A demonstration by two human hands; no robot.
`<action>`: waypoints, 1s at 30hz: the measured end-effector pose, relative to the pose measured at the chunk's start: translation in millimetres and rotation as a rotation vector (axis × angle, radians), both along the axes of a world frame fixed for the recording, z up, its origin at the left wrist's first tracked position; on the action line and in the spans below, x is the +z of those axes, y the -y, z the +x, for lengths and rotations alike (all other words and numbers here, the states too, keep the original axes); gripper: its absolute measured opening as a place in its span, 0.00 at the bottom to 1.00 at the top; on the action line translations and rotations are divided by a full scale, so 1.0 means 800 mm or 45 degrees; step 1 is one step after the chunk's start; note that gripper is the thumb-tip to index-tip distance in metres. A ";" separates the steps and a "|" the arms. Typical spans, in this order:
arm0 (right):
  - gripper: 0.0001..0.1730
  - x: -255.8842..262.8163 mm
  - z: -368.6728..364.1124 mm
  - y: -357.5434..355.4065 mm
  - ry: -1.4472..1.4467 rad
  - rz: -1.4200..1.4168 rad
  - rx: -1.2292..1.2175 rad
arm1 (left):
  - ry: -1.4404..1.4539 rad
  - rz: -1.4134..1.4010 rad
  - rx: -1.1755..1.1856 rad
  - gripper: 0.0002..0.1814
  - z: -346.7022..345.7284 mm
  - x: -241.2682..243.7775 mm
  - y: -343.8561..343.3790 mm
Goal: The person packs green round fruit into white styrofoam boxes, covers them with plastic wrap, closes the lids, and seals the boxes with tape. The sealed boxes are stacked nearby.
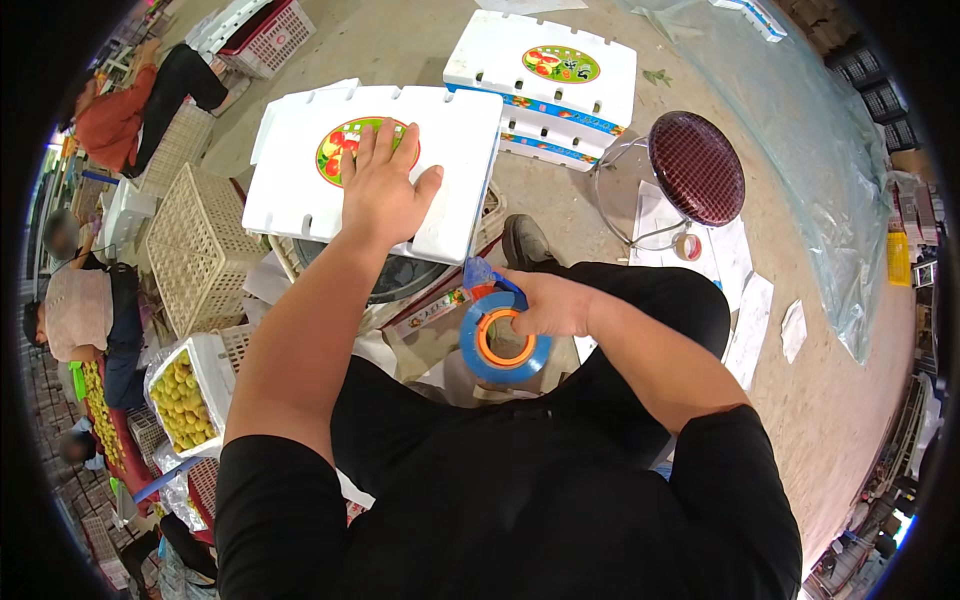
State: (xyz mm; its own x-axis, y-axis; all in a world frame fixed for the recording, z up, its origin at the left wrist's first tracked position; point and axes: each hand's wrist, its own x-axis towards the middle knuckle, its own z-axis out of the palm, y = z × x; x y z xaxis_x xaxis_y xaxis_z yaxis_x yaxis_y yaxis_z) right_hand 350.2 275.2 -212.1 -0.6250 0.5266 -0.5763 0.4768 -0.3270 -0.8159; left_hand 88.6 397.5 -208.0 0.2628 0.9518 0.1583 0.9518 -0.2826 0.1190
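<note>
My left hand (386, 184) lies flat, fingers spread, on the lid of a white foam box (292, 165) that bears an oval fruit picture. Close to the box's near right corner, my right hand (551, 300) grips a blue tape dispenser (480, 276) loaded with a large roll of blue tape (472, 345) on an orange core. Whether tape from the roll sticks to the box cannot be told. Under the box are a dark round-edged object (401, 281) and a pale plastic crate, both partly hidden.
Two stacked foam boxes (540, 37) stand ahead, with a round-seated metal stool (696, 169) to their right. A small tape roll (688, 247) lies by it on paper. At left are a woven-pattern crate (199, 247), a box of yellow fruit (182, 401) and several people.
</note>
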 end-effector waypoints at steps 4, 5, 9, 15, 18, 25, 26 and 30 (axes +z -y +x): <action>0.55 -0.012 -0.018 0.025 -0.112 -0.052 -0.256 | 0.004 -0.042 0.076 0.39 0.011 0.000 -0.004; 0.56 -0.020 -0.021 0.031 -0.176 -0.050 -0.328 | 0.015 -0.045 0.130 0.39 0.017 0.000 -0.007; 0.56 -0.027 -0.079 0.033 -0.264 -0.030 -1.027 | 0.053 -0.109 0.273 0.39 0.029 -0.004 -0.033; 0.51 -0.058 -0.042 -0.121 -0.197 0.047 -1.048 | 0.211 -0.522 -0.410 0.36 -0.096 0.022 -0.082; 0.47 -0.033 -0.025 -0.214 0.039 0.227 -0.771 | 0.038 -0.271 -0.372 0.36 -0.108 0.021 -0.062; 0.36 -0.002 -0.034 -0.314 0.101 -0.012 -0.388 | 0.029 -0.012 0.010 0.39 -0.076 0.006 -0.047; 0.36 -0.016 -0.041 -0.317 0.039 0.006 -0.313 | 0.030 -0.004 0.056 0.40 -0.075 0.004 -0.047; 0.39 -0.034 -0.060 -0.252 -0.136 0.042 -0.098 | 0.007 -0.005 0.217 0.41 -0.061 0.000 -0.051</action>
